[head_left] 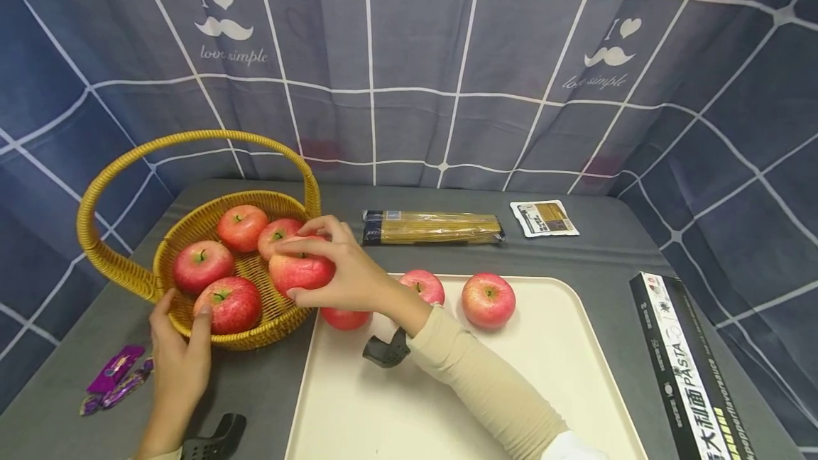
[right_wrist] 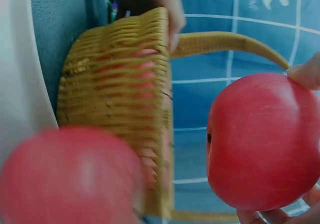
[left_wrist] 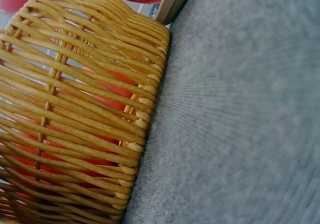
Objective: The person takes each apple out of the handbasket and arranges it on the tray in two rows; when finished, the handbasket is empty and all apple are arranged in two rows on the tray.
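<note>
My right hand [head_left: 348,272] holds a red apple [head_left: 300,272] between thumb and fingers over the right side of a yellow wicker basket [head_left: 271,329]. In the right wrist view the held apple [right_wrist: 265,141] is raised beside the basket's rim. My left hand [head_left: 182,350] grips the basket's near left rim, thumb toward the inside. Several red apples lie in the basket, among them one close to the left thumb [head_left: 228,305]. Its woven side [left_wrist: 75,103] fills much of the left wrist view, with red showing through the gaps.
A cream tray [head_left: 460,403] holds three apples, one of them at the back [head_left: 488,300]. Behind it lie a pack of spaghetti [head_left: 434,228] and a sachet [head_left: 544,218]. A black pasta box [head_left: 693,368] is at right, purple-wrapped candies [head_left: 118,378] at left.
</note>
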A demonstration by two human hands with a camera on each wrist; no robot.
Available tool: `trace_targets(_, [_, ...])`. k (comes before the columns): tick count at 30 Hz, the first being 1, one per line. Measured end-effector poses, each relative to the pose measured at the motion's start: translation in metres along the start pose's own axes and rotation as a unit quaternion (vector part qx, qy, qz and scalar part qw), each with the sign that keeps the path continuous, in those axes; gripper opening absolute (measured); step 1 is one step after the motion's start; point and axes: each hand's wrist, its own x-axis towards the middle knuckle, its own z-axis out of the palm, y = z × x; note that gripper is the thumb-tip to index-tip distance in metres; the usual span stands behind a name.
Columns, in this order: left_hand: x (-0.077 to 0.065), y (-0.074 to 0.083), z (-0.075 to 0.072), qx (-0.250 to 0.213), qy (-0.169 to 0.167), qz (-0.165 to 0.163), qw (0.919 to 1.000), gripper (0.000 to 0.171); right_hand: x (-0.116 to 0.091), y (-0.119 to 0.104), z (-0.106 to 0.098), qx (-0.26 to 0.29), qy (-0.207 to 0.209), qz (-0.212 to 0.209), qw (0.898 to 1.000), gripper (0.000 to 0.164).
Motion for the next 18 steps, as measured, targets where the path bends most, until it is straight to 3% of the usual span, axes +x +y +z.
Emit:
trace_targets(6, [0.001, 0.0, 0.001, 0.003, 0.002, 0.001, 1.0, 0.06, -0.036, 0.004, -0.047, 0.008, 0.032, -0.006, 0.999, 0.047])
trace_targets(11, [0.001, 0.001, 0.002, 0.004, -0.001, -0.002, 1.0, 0.06, -0.082, 0.022, -0.095, -0.039, 0.069, 0.038, 0.996, 0.048])
trace_targets(14, [0.0, 0.002, 0.001, 0.006, -0.007, -0.007, 0.9999, 0.061, -0.115, 0.037, -0.124, -0.084, 0.107, 0.069, 0.988, 0.05])
trace_targets(18, [0.0, 0.003, -0.001, 0.01, -0.009, -0.007, 0.9999, 0.061, -0.16, 0.057, -0.157, -0.146, 0.164, 0.109, 0.97, 0.054])
